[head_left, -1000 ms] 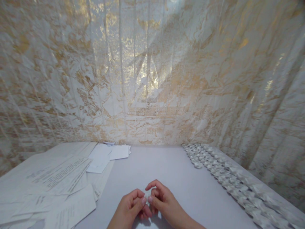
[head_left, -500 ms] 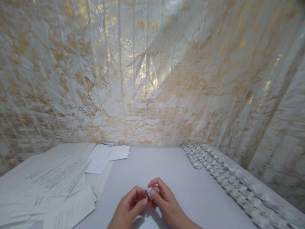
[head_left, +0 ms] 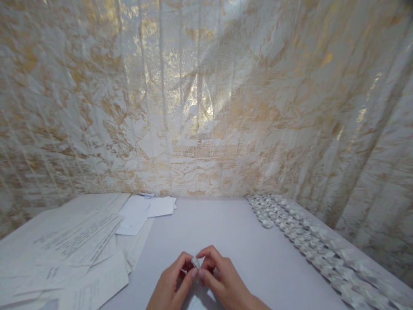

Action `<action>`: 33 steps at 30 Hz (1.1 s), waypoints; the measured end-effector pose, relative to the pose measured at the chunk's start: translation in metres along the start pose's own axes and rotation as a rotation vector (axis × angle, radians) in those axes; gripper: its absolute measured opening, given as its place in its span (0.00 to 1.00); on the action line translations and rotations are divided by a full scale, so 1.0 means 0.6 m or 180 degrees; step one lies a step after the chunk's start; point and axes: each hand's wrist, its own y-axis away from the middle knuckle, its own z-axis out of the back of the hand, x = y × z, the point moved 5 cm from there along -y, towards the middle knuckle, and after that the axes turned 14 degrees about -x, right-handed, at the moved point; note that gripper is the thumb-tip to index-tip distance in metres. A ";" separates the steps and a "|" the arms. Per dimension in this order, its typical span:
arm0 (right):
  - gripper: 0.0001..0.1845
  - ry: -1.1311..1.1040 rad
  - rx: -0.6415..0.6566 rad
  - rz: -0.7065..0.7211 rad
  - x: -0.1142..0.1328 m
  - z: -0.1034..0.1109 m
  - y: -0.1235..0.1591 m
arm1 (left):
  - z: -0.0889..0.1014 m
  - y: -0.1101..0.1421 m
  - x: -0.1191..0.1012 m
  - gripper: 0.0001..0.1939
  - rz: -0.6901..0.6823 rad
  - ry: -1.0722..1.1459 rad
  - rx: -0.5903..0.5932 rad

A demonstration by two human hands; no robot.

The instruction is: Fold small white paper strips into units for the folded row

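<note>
A small folded piece of paper (head_left: 195, 262), whitish with faint grey marks, is pinched between my two hands low in the middle of the view. My left hand (head_left: 177, 277) is closed on its left side with thumb and fingers. From the right, my right hand (head_left: 222, 275) grips it too, thumb and bent forefinger close to the paper. The fingertips hide part of the folded piece. Beneath the hands, a shadow and a pale patch show on the white tabletop (head_left: 206, 226).
On the left lie overlapping printed sheets (head_left: 80, 241), with blank white slips (head_left: 161, 206) behind them. Along the right edge run several rows of folded paper pieces (head_left: 309, 245), linked or set close together. A gold-and-white patterned curtain (head_left: 206, 107) hangs behind the table.
The paper piece has turned and moved slightly left, showing more of its face. My right hand has shifted a little left and lowered its raised forefinger toward the paper.
</note>
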 end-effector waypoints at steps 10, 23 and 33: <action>0.19 -0.0643 0.0007 -0.0390 -0.004 -0.015 0.006 | -0.002 0.001 -0.008 0.11 0.0032 0.0269 -0.0151; 0.26 -0.1232 0.0106 -0.0747 -0.008 -0.023 0.005 | -0.001 0.002 -0.005 0.21 0.0259 0.0579 -0.0376; 0.26 -0.1103 -0.0018 -0.0395 0.006 -0.017 0.005 | -0.002 0.003 0.017 0.22 0.0337 0.0829 -0.0718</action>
